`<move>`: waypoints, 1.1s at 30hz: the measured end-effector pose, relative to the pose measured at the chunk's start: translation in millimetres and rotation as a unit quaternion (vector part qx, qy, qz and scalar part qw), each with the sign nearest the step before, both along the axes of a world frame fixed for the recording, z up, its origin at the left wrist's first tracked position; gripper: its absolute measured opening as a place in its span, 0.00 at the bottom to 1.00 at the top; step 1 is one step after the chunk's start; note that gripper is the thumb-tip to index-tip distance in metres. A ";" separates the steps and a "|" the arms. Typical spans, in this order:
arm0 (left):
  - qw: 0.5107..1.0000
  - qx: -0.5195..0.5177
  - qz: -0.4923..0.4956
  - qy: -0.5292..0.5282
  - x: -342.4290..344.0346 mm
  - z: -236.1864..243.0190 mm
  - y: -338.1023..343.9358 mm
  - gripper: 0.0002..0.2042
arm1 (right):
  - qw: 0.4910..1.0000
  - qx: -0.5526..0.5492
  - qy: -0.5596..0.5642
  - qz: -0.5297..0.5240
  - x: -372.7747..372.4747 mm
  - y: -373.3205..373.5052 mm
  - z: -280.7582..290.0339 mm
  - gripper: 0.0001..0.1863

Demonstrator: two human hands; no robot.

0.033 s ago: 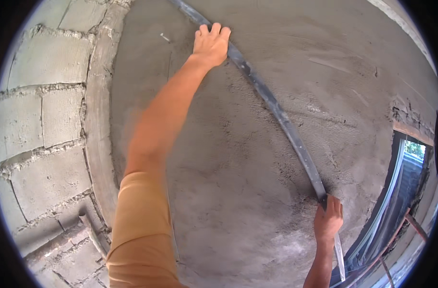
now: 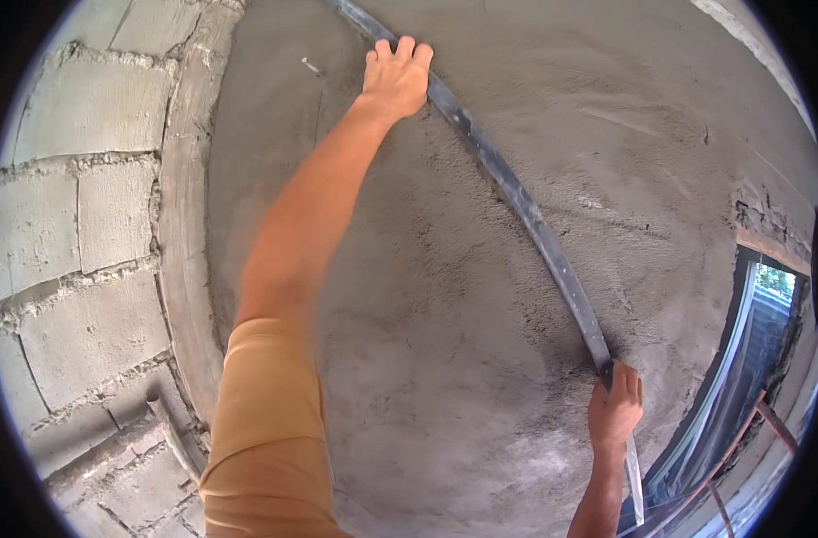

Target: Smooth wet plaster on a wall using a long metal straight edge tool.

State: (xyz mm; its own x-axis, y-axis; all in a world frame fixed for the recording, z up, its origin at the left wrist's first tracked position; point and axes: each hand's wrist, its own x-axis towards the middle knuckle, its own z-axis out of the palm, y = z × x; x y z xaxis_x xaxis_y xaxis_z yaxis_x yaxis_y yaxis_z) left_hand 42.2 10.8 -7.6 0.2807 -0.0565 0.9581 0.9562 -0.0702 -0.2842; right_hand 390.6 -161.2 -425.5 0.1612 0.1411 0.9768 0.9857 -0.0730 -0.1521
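Note:
A long grey metal straightedge (image 2: 527,211) lies slantwise against a wall of damp grey plaster (image 2: 427,359), running from the top middle down to the lower right. It looks bowed in this wide view. High up, my left hand (image 2: 397,79) grips it with the fingers hooked over its far edge. My right hand (image 2: 616,403) is wrapped round its lower part. Below that hand the pale lower end (image 2: 636,489) of the bar sticks out. The plaster beside the bar is partly smooth, partly rough and pitted.
A nail (image 2: 311,65) juts from the plaster left of my left hand. Bare grey blocks (image 2: 90,345) with rough mortar joints and a plain vertical strip (image 2: 189,269) border the plaster. At lower left a pipe (image 2: 174,439) sticks out; at right is a window opening (image 2: 740,359) with reddish bars (image 2: 727,453).
The straightedge and both hands have shifted very slightly to the right, the upper hand also a little upward. Both grips stay as they were.

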 end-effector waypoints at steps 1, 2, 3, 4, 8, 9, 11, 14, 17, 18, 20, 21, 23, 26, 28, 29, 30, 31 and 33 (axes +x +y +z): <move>1.000 -0.003 0.002 -0.002 -4.2 2.3 -2.5 0.18 | 1.000 0.003 -0.012 0.000 -3.6 -1.0 8.1 0.22; 1.000 -0.010 -0.005 -0.014 -10.4 11.4 -6.1 0.19 | 1.000 0.008 -0.024 0.000 -8.0 0.5 17.1 0.22; 0.999 -0.017 -0.014 -0.025 -16.7 20.3 -4.6 0.20 | 1.000 0.007 -0.025 0.001 -16.3 4.7 28.0 0.22; 0.999 -0.018 -0.015 -0.026 -24.4 25.8 -2.5 0.20 | 0.999 0.013 -0.029 0.010 -26.9 8.7 38.5 0.21; 0.999 -0.024 0.003 -0.046 -49.1 39.0 4.0 0.20 | 0.998 0.021 -0.041 0.034 -37.2 17.8 43.6 0.21; 0.998 -0.025 0.013 -0.047 -57.8 34.1 6.1 0.20 | 0.998 0.007 -0.041 0.044 -46.2 17.2 41.9 0.22; 0.999 -0.015 0.036 -0.038 -57.7 20.8 10.6 0.20 | 0.999 0.011 -0.024 0.042 -41.6 16.1 24.4 0.22; 1.000 -0.022 0.012 -0.003 -0.6 -2.8 -5.7 0.19 | 1.000 0.024 0.009 -0.008 -6.3 6.4 -11.7 0.21; 0.998 -0.049 -0.048 -0.003 37.7 -5.3 -22.4 0.22 | 0.999 0.023 0.041 -0.028 22.0 -0.1 -18.9 0.21; 0.998 -0.034 -0.056 0.004 41.1 -1.4 -22.2 0.22 | 0.998 0.023 0.044 -0.026 27.4 1.0 -17.3 0.21; 0.997 -0.023 -0.066 0.011 43.9 8.3 -20.4 0.23 | 0.998 0.012 0.057 -0.017 28.2 -2.3 -9.3 0.21; 0.999 -0.023 -0.045 0.002 40.7 14.8 -21.7 0.20 | 0.999 0.014 0.041 -0.023 25.0 -2.1 -1.3 0.21; 0.999 -0.008 -0.040 -0.014 31.9 20.2 -18.8 0.18 | 0.999 0.022 0.019 -0.023 18.8 1.3 9.2 0.21; 0.997 -0.040 -0.064 -0.032 8.9 24.2 -13.7 0.22 | 0.999 0.035 -0.001 -0.020 4.2 5.4 20.6 0.22; 0.997 -0.035 -0.032 -0.053 -30.9 28.0 1.2 0.23 | 1.000 0.021 -0.004 0.008 -24.5 11.5 39.0 0.22; 0.998 0.002 -0.023 -0.055 -68.0 26.1 22.2 0.21 | 0.999 0.007 -0.022 0.028 -41.5 18.4 43.8 0.22; 0.997 0.048 -0.018 -0.056 -91.2 34.4 36.9 0.20 | 0.998 0.001 -0.040 0.044 -53.8 30.3 52.6 0.22; 0.997 0.053 -0.019 -0.055 -91.2 38.3 34.8 0.20 | 0.998 0.006 -0.040 0.042 -60.0 33.6 55.1 0.22; 0.995 -0.037 0.039 -0.079 -87.8 23.4 29.0 0.20 | 0.999 0.005 -0.019 0.041 -66.8 29.1 43.5 0.21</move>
State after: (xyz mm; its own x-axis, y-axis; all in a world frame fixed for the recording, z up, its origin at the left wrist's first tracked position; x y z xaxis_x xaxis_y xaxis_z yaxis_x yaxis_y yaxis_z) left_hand -45.6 39.8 15.8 0.1268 0.0320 0.9914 0.9919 -0.0090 -0.1266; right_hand 323.8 -132.0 -382.0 0.1130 0.1417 0.9834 0.9933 0.0096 -0.1155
